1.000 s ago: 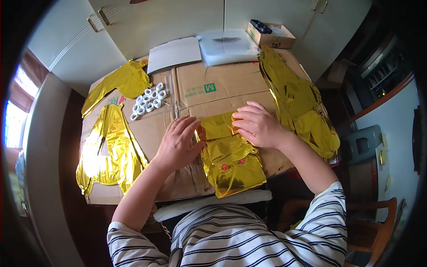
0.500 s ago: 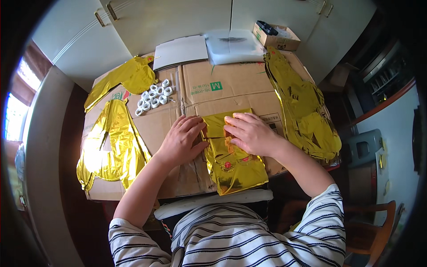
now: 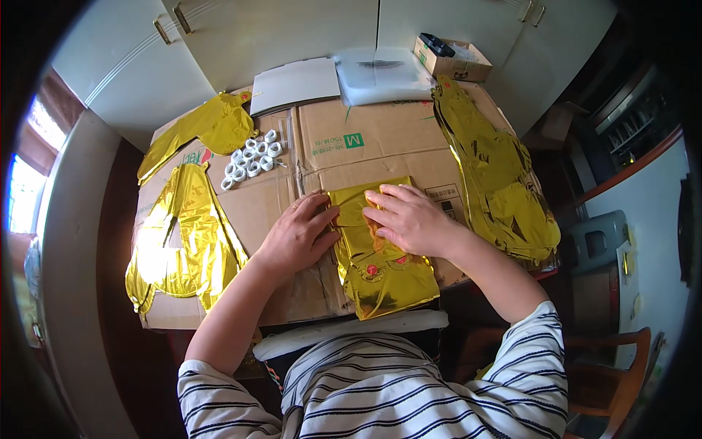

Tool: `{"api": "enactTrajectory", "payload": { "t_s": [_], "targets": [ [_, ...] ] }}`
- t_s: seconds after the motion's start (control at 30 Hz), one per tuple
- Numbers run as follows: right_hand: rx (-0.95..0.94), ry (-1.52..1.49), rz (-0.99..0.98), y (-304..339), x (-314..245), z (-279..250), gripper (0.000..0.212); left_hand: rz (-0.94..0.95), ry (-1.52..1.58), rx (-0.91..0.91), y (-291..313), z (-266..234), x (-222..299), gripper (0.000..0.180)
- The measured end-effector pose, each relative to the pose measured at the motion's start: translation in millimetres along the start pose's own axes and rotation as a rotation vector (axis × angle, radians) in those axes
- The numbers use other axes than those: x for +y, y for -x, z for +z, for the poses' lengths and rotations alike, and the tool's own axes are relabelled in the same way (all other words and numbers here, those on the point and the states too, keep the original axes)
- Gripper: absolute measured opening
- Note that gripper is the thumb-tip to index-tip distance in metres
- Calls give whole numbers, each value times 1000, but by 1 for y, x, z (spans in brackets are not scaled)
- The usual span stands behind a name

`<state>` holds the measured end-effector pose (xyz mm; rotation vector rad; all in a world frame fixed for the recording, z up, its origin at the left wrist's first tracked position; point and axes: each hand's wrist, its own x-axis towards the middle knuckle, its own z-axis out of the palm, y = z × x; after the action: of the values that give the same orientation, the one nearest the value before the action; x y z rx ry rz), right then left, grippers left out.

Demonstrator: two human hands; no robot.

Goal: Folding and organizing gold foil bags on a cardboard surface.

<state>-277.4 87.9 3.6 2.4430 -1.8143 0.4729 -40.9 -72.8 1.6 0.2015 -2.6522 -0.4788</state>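
Observation:
A folded gold foil balloon (image 3: 380,274) lies on the flattened brown cardboard (image 3: 380,146) in front of me. My left hand (image 3: 298,233) rests flat at the foil's left edge, fingertips touching it. My right hand (image 3: 409,218) presses down on the upper part of the foil, fingers spread and pointing left. Neither hand grips anything.
Flat gold foil balloons lie at the left (image 3: 186,238), at the upper left (image 3: 208,128) and along the right edge (image 3: 497,175). Several small white tape rolls (image 3: 250,159) sit in a cluster. A grey sheet (image 3: 296,84), a clear plastic pack (image 3: 380,73) and a small open box (image 3: 452,58) stand at the back.
Both hands have slid a little along the folded foil, pressing it flatter. The view has shifted slightly; the other balloons lie as before.

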Motion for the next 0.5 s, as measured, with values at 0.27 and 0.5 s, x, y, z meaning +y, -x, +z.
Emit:
{"api": "enactTrajectory", "payload": {
  "t_s": [0.27, 0.5],
  "targets": [
    [49, 20, -17, 1, 2, 2, 44, -15, 4, 74, -6, 5, -5, 41],
    [51, -4, 1, 2, 2, 2, 44, 103, -93, 115, -5, 10, -3, 36]
  ]
}}
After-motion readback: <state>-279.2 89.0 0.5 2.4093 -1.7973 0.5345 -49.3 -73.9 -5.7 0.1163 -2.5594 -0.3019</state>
